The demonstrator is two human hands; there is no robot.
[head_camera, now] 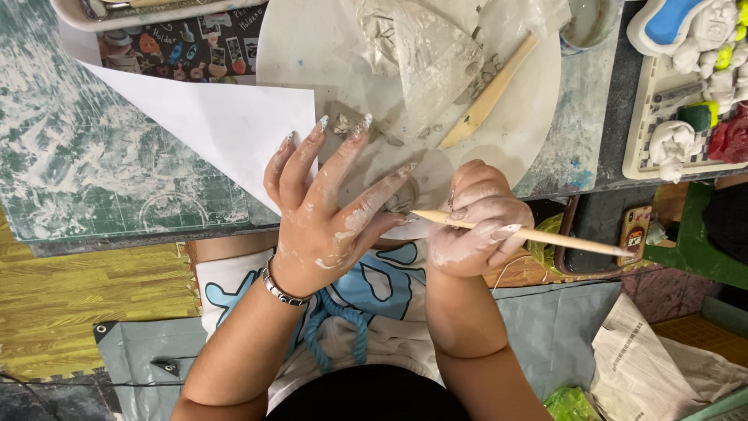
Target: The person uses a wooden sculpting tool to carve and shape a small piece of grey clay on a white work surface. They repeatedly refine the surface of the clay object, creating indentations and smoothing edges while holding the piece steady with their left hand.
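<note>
Bright, even overhead light; soft faint shadows; sharp focus throughout; slight wide-angle stretch at edges; no glare.

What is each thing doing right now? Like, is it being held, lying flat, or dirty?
Left hand: clay-smeared, fingers spread, pressing on the clay slab.
Right hand: clay-smeared, closed around the wooden stick.
Wooden stick: held level, tip towards the clay.
Clay slab: flat on the board, partly under fingers.
Round white board: smeared with clay.
Wooden modelling tool: lying loose on the board.
White paper: lying flat, one corner under the left hand.
</note>
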